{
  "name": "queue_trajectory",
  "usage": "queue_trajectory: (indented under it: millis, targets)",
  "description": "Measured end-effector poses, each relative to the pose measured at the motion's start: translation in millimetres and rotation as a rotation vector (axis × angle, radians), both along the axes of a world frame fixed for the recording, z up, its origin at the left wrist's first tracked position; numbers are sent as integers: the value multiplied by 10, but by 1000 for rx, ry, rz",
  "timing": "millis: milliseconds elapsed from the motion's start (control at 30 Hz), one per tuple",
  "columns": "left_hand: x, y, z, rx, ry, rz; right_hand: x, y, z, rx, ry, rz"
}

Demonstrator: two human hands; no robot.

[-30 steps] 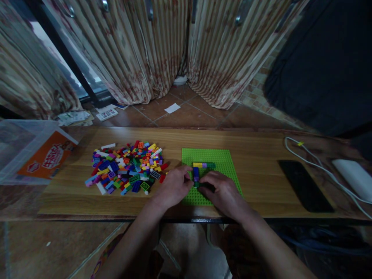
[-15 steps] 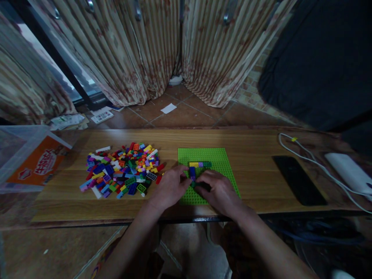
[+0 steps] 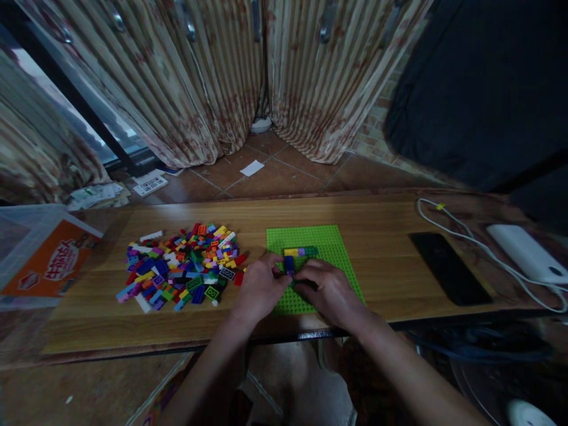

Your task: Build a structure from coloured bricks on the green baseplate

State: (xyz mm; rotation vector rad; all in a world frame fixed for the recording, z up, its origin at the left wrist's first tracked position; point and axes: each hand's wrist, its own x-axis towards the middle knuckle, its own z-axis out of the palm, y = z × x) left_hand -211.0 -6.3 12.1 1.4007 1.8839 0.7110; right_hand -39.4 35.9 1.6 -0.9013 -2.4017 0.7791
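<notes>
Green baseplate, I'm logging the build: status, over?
Left hand and right hand at near end of blue brick. Multicoloured row beyond, on baseplate. Grip hidden; no obstruction seen.

Striped, red-stained-looking curtains (image 3: pixel 199 89) hung beyond the wooden table (image 3: pixel 381 236), with a window (image 3: pixel 84 106) at far left, brown floor tiles (image 3: pixel 284 171) beneath and dim light throughout.

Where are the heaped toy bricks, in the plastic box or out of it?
Out: the brick heap lies spread on the wooden tabletop, between the plastic box and the green baseplate.
</notes>
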Motion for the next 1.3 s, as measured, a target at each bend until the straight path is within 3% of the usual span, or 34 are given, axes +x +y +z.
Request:
queue_trajectory:
  millis: [333,667,867,1033,1300]
  targets:
    - [39,24,36,-40,38,10,-16,0,-11,-56,9,-13]
    - [53,-11,58,-33,101,-5,-28,28,-30,-161,-5,-121]
    - [-97,-21,-21,45,-60,-82,-13,24,-34,-198,20,-131]
    - [-228,-51,-25,77,-166,-171,81,93,-54,-330,120,-100]
    - [-210,-85,113,137,15,-346,227,263,13,-332,435,-402]
